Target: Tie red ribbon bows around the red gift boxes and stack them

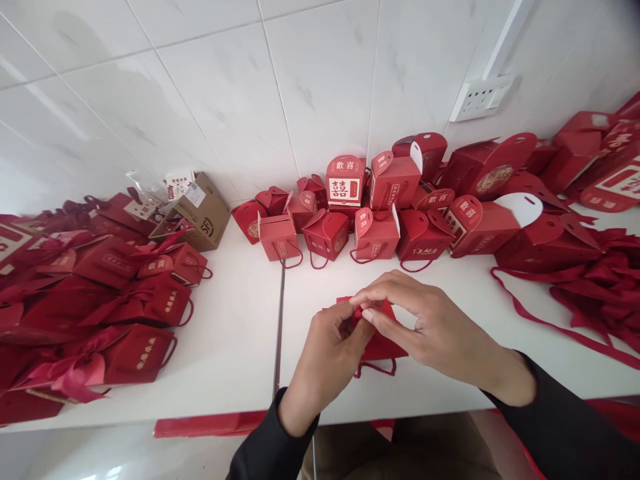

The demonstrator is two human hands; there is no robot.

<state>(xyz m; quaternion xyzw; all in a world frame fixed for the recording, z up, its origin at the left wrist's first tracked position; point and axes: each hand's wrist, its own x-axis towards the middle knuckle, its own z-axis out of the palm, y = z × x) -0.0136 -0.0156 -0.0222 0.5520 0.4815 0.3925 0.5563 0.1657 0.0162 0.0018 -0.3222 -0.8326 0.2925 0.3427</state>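
Observation:
A small red gift box [383,343] with a red cord handle stands on the white table [235,347] right in front of me. Both hands meet at its top. My left hand [327,360] pinches something red at the box's top, and my right hand [430,327] reaches across from the right, its fingertips pressed on the same spot. The hands hide most of the box, so I cannot make out its flaps.
A row of folded red gift boxes [375,233] lines the tiled wall. Finished boxes with ribbons [90,313] pile at the left beside a brown carton [203,210]. Loose red ribbons [600,293] lie at the right. A wall socket [480,97] is above.

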